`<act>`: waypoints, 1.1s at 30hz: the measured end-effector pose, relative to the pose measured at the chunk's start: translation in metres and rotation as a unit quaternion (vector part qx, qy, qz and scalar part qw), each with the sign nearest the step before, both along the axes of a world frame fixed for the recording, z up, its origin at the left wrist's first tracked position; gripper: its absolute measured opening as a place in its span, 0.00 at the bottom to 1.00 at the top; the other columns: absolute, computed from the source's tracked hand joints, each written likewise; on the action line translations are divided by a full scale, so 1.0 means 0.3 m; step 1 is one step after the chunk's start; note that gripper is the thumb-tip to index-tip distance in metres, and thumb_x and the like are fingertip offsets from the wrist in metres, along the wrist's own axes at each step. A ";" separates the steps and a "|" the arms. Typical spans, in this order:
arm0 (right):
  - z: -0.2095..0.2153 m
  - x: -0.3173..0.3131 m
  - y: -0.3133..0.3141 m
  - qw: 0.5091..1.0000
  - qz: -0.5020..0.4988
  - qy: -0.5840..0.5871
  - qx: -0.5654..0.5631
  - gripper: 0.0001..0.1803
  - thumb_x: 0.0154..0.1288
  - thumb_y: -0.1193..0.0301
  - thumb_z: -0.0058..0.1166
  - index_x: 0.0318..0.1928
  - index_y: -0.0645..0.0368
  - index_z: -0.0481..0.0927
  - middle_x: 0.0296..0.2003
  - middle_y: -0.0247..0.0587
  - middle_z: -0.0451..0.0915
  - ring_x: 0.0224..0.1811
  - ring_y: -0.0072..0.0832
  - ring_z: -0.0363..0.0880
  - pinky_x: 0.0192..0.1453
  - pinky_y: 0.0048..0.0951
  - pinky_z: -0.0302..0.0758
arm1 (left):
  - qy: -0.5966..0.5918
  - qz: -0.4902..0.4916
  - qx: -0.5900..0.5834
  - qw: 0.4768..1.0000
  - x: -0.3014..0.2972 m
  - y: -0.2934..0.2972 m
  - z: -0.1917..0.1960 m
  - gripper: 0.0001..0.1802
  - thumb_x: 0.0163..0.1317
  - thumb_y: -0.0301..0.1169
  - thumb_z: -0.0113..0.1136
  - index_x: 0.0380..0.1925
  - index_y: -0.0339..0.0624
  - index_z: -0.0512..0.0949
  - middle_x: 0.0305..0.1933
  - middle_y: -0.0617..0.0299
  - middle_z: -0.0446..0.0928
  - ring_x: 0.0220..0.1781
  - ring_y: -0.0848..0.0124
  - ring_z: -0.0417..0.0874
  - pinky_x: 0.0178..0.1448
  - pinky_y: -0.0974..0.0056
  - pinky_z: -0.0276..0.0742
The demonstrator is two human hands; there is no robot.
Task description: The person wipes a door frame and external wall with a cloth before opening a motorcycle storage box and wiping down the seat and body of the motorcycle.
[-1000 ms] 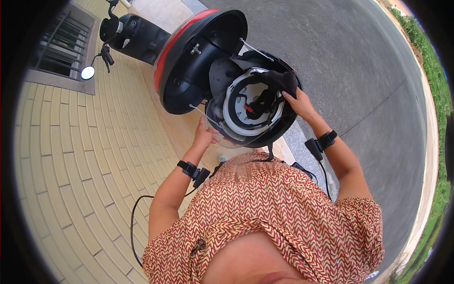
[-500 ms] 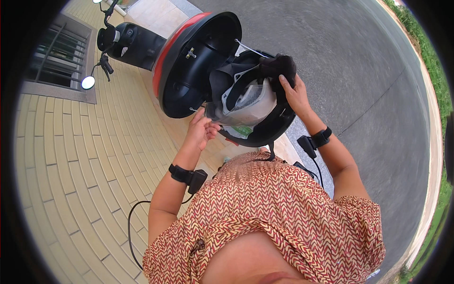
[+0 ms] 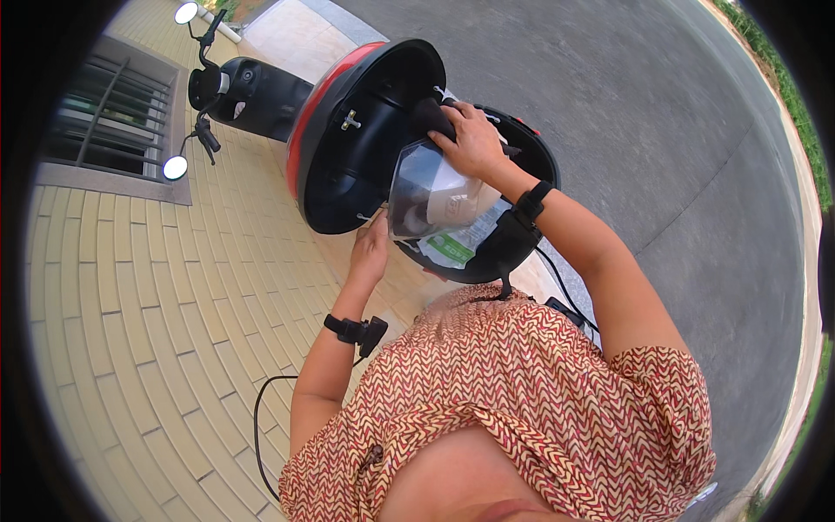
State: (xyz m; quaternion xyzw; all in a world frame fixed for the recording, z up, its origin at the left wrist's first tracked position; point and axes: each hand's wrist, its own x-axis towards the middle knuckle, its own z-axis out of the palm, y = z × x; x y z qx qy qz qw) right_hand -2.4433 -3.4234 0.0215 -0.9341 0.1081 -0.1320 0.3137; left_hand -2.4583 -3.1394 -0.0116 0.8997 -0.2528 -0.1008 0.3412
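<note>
A pale helmet with a clear visor [image 3: 419, 190] is tilted in the black lower half of a scooter's top box [image 3: 532, 157], its visor toward the raised lid. My right hand [image 3: 474, 143] is closed over the helmet's far side, thumb by the visor's top edge and a dark soft cloth [image 3: 429, 118] by its fingers. At the visor's near left edge, my left hand [image 3: 371, 248] is closed on the helmet, its fingertips partly hidden. Beneath the helmet lies a green-and-white plastic packet [image 3: 450, 250].
The box's black lid with a red outer shell [image 3: 344, 148] stands open on the left, held by thin white stays. Beyond it are the scooter's seat [image 3: 270, 97], handlebars and mirrors. A tiled wall [image 3: 130, 304] with a barred window runs along the left; grey pavement [image 3: 644, 130] spreads right.
The helmet has turned over, so its visor faces left and up rather than its inside showing. My right hand moved left across it with the dark cloth. More of the packet shows.
</note>
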 end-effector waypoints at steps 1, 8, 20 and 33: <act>-0.006 0.003 0.006 1.000 -0.013 -0.013 -0.003 0.27 0.61 0.55 0.53 0.55 0.58 0.74 0.56 0.51 0.70 0.58 0.47 0.68 0.63 0.41 0.65 | 0.000 -0.004 0.001 1.000 0.001 -0.012 0.004 0.32 0.71 0.52 0.34 0.56 0.35 0.72 0.46 0.49 0.79 0.41 0.64 0.81 0.48 0.67 0.75; -0.060 0.018 -0.039 0.978 -0.115 -0.087 0.148 0.23 0.59 0.55 0.55 0.48 0.57 0.80 0.43 0.53 0.79 0.48 0.51 0.75 0.52 0.40 0.71 | 0.285 0.003 -0.226 0.931 -0.095 -0.118 0.014 0.23 0.64 0.32 0.57 0.57 0.33 0.70 0.56 0.53 0.74 0.49 0.71 0.78 0.54 0.69 0.72; -0.109 0.063 -0.090 0.762 -0.190 -0.063 0.616 0.22 0.65 0.59 0.53 0.49 0.65 0.75 0.43 0.40 0.79 0.43 0.28 0.77 0.50 0.30 0.72 | 0.334 -0.189 -0.113 0.917 -0.107 -0.204 0.039 0.48 0.61 0.47 0.56 0.71 0.42 0.41 0.71 0.49 0.53 0.73 0.63 0.53 0.70 0.62 0.54; 0.249 -0.033 -0.269 0.806 -0.066 -0.199 0.553 0.17 0.65 0.62 0.54 0.41 0.68 0.78 0.33 0.38 0.80 0.35 0.24 0.78 0.41 0.26 0.76 | 0.535 0.001 -0.386 0.751 -0.028 -0.078 0.102 0.35 0.66 0.45 0.42 0.70 0.42 0.51 0.64 0.54 0.66 0.61 0.62 0.71 0.60 0.60 0.70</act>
